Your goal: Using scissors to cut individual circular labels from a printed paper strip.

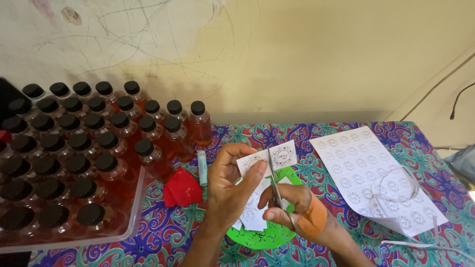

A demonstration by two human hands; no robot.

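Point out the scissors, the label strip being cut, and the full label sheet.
scissors [273,180], head view, on the blades below the pivot.
label strip [282,154], head view, on its right half.
label sheet [363,168], head view, on the middle of the top sheet.

A cream wall [321,54] fills the upper frame, scribbled with pen marks at upper left. Below it, a table under a patterned blue, teal and red cloth [425,148] spans the lower frame.

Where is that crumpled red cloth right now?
In the head view, the crumpled red cloth lies on the patterned tablecloth, left of the left hand, beside the clear plastic tray of black-capped bottles.
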